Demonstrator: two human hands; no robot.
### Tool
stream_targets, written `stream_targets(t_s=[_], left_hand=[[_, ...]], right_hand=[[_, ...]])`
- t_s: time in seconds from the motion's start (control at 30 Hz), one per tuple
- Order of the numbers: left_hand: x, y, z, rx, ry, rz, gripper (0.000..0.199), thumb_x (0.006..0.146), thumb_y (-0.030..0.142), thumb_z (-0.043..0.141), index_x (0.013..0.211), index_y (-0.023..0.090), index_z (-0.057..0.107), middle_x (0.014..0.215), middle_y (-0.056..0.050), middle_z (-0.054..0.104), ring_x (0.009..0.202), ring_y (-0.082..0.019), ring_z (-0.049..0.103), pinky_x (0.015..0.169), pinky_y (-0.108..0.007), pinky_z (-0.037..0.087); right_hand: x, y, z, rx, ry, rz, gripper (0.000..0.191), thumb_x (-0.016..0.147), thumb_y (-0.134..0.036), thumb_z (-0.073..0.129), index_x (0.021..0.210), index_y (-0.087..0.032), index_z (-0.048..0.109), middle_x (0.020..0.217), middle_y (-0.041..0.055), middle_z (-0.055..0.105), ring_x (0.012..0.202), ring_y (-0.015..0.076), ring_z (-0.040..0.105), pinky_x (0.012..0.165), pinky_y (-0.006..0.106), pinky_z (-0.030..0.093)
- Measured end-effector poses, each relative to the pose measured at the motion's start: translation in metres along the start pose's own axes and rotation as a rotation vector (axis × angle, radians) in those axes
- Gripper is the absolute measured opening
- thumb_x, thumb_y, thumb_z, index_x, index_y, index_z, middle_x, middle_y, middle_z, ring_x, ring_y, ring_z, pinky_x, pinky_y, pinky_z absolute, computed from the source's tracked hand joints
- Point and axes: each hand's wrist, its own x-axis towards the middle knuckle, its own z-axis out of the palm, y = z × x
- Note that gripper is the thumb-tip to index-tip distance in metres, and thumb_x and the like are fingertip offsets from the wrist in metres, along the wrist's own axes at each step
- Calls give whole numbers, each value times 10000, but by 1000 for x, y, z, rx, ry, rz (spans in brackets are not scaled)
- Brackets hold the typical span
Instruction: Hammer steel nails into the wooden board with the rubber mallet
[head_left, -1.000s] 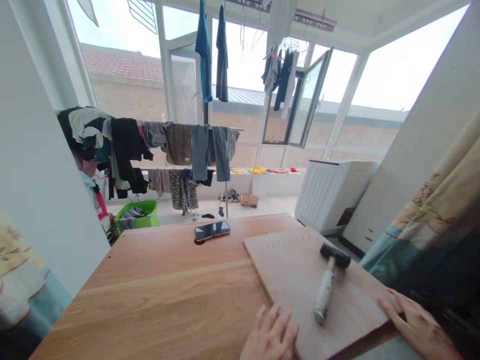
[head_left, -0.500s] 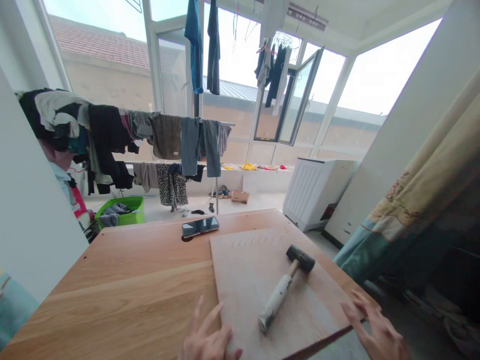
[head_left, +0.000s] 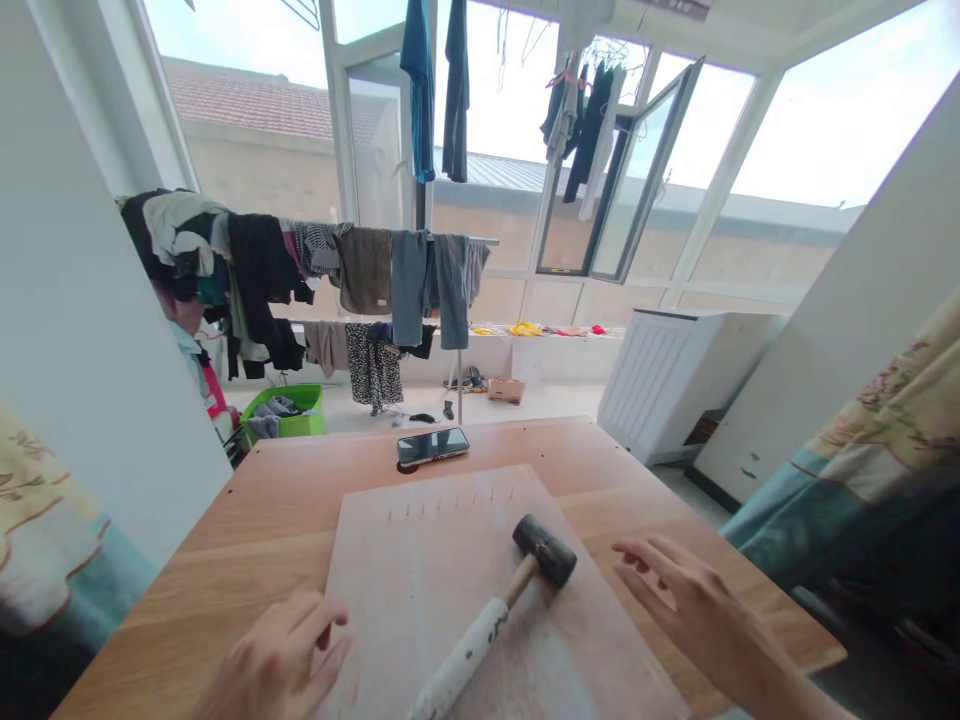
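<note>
There in the lower middle of the frame I had the board, pale and lying flat on the wooden table, and right across it sat the hammer, black head up toward the middle, white-wrapped handle slanting down to the bottom edge. Beyond the hammer, near the board's far edge, I picked out a row of thin nails, standing up from the surface. Now the hands: my left hand, lower left, hung at the board's left edge, fingers curled, thumb and forefinger a little apart with nothing between them; whether it touched the wood, I could not tell from where I sat. Over on the lower right, my right hand was bare too, fingers loosely bent and apart, just beside the board's right edge, well clear of the handle. Further up, at the table's far side, there was a phone, screen upward, partly over a dark hole. Past that, mid-left, I saw a green basket with grey clothes in it, and above it a drying rack loaded with laundry; mid-right, a white ribbed appliance, and upper right, a window sash swung wide.
</note>
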Motion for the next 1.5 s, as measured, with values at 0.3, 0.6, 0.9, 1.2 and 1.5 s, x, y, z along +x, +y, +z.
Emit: stream_targets(t_s=[0.3, 0.6, 0.9, 1.2, 1.5], left_hand=[[117, -22, 29, -263, -100, -223, 246, 855, 389, 564, 925, 193, 695, 821, -14, 600, 738, -179, 606, 743, -293, 489], [124, -34, 46, -383, -151, -282, 261, 802, 410, 590, 809, 192, 732, 769, -35, 617, 735, -205, 609, 716, -316, 462], [119, -35, 49, -456, -104, -290, 228, 797, 390, 622, 786, 208, 759, 780, -39, 702, 730, -200, 634, 720, -311, 460], [126, -22, 52, -504, -71, -309, 273, 814, 424, 625, 810, 204, 786, 776, -40, 710, 713, -186, 630, 677, -292, 444], [126, -22, 67, -477, -91, -264, 195, 813, 328, 630, 812, 205, 781, 780, -32, 727, 714, -185, 651, 704, -291, 467]], right_hand=[[151, -46, 39, -138, -322, -176, 169, 934, -202, 590, 988, -145, 739, 975, 91, 743, 877, 207, 693, 795, 285, 491], [168, -53, 59, -286, -500, -165, 223, 984, -332, 601, 883, -150, 680, 887, 24, 713, 814, 166, 678, 794, 361, 552], [171, -72, 58, -196, -504, -236, 162, 919, -155, 585, 820, -161, 713, 842, 58, 751, 797, 174, 673, 714, 284, 473], [173, -72, 75, -141, -529, -214, 141, 944, -203, 620, 842, -151, 703, 864, 31, 743, 819, 172, 683, 773, 329, 521], [173, -75, 77, -103, -489, -210, 180, 939, -199, 580, 887, -189, 752, 912, 85, 761, 846, 179, 675, 737, 243, 430]])
